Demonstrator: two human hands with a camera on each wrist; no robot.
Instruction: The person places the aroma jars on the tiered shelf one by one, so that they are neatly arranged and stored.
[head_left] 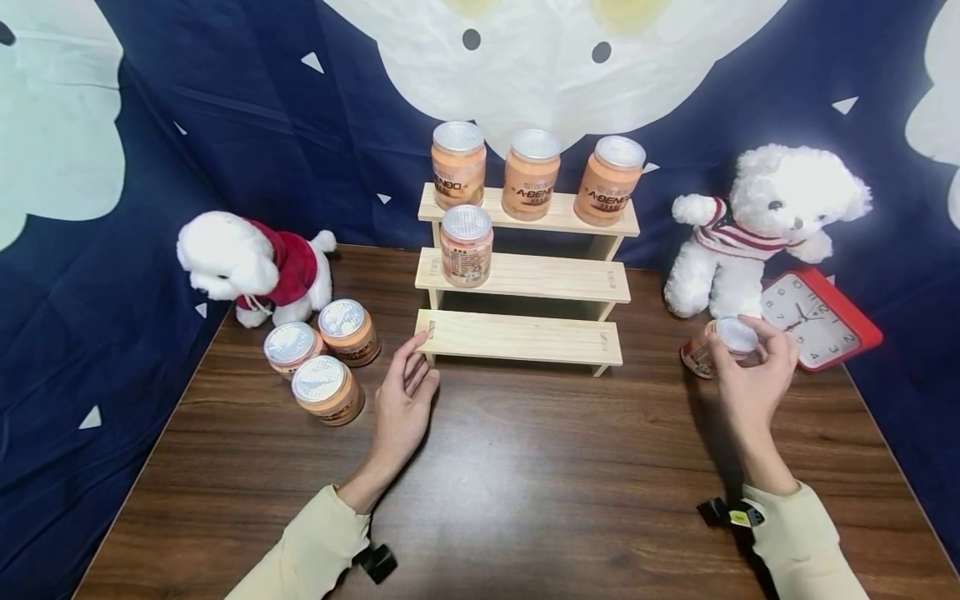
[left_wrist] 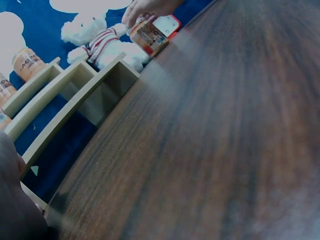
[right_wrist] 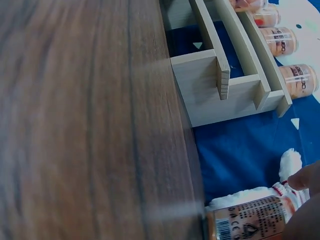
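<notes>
- where labels can be read, the three jars [head_left: 530, 173] on the top step of the wooden shelf [head_left: 525, 279] show "a-beno"; a fourth stands on the middle step.
- three more jars [head_left: 322, 360] sit on the counter [head_left: 525, 483] by the left hand [head_left: 402, 400], which lies relaxed and spread.
- the right hand [head_left: 750, 375] grips a tilted jar [head_left: 716, 343] at the counter's right, before the white bear [head_left: 757, 225].

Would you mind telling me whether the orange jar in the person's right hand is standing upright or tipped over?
Tipped. The orange jar with a silver lid leans, base on the brown wooden table, as the right hand grips its top.
</notes>
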